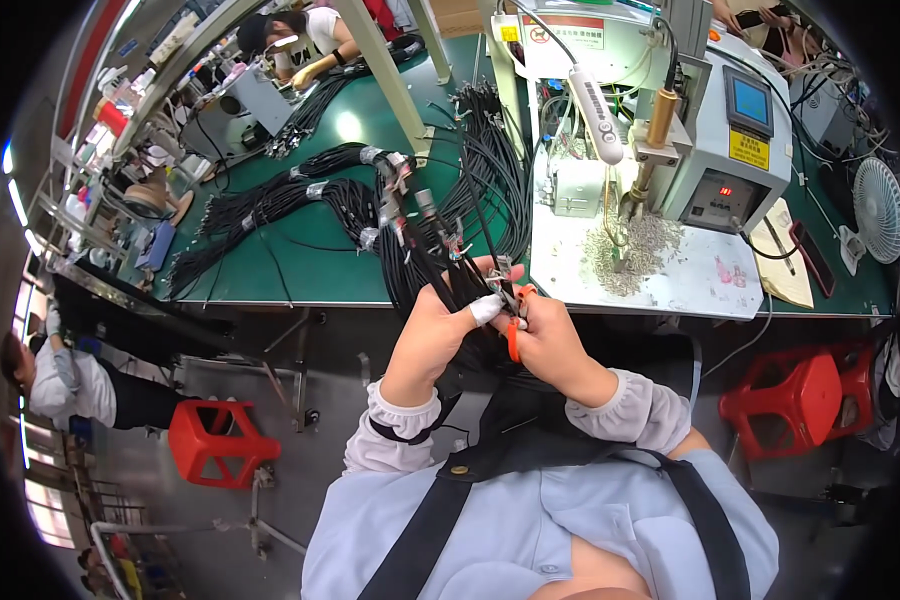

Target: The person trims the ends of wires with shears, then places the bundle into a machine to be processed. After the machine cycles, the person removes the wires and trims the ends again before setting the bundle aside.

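Green workbench (300,270) carries 2 taped bundles of black cables (270,200), with a grey bench machine (730,150) to the right. Left hand (435,335) closed around a bunch of black cables (440,265) at the bench edge. Right hand (550,345) grips orange-handled cutters (513,335), tips at the cable ends.

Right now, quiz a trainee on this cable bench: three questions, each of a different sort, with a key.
1. True or false: the left hand grips a bunch of black cables.
2. The tool in the right hand has handles of which colour? A blue, B orange, C green.
3. Fill in: the stool to the person's right is ____.

Key: 1 true; 2 B, the orange-handled cutters; 3 red.
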`<state>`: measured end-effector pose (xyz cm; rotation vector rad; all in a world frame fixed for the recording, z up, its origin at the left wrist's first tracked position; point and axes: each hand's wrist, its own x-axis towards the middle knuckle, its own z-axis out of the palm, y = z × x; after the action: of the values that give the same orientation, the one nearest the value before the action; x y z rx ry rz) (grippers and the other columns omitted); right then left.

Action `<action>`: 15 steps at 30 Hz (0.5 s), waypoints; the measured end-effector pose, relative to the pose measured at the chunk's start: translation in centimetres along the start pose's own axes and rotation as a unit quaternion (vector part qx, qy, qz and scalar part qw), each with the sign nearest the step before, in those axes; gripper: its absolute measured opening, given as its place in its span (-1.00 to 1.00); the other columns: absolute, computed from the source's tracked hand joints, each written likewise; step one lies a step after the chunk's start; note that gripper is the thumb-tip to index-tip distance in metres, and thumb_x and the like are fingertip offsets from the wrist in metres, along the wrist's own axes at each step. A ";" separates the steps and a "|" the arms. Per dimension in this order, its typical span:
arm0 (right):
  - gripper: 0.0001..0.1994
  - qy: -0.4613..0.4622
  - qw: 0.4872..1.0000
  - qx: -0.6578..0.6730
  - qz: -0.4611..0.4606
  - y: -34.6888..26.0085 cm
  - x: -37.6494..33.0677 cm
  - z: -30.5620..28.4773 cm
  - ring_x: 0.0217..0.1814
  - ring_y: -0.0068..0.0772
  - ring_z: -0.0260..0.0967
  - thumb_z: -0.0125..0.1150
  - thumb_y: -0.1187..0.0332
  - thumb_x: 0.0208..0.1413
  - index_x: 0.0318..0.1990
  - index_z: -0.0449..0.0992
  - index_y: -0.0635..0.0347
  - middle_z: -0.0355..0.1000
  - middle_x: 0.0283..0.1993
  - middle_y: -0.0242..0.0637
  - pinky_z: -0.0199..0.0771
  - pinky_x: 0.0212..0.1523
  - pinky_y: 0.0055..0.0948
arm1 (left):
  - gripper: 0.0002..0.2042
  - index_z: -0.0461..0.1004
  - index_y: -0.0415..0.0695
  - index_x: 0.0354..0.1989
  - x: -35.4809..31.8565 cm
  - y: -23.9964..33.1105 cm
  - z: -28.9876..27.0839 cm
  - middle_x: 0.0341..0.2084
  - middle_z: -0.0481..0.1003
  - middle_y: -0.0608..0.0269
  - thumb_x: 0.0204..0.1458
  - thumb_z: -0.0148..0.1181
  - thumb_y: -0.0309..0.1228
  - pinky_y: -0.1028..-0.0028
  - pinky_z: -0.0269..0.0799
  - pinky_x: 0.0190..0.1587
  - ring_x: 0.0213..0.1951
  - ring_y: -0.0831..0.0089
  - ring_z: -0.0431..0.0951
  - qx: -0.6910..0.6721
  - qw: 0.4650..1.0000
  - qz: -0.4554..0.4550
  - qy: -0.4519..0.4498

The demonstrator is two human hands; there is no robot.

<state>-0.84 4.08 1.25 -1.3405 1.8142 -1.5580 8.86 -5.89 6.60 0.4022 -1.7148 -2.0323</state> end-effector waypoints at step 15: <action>-0.87 0.025 0.989 0.141 0.019 -2.4 0.1 -2.0 -0.49 -0.55 0.38 0.09 0.44 0.00 -0.36 0.44 0.36 0.43 -0.52 -0.26 0.33 -0.46 -0.58 | -0.85 0.42 -0.30 -0.33 -0.1 1.4 -0.4 -0.39 0.49 0.11 -0.09 0.14 -0.52 0.51 0.38 -0.23 -0.33 0.44 0.49 -0.111 0.986 0.058 0.114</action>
<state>-1.47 5.22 4.09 -1.1374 1.5638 -1.7631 9.33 -6.42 7.86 0.4310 -1.3293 -1.9813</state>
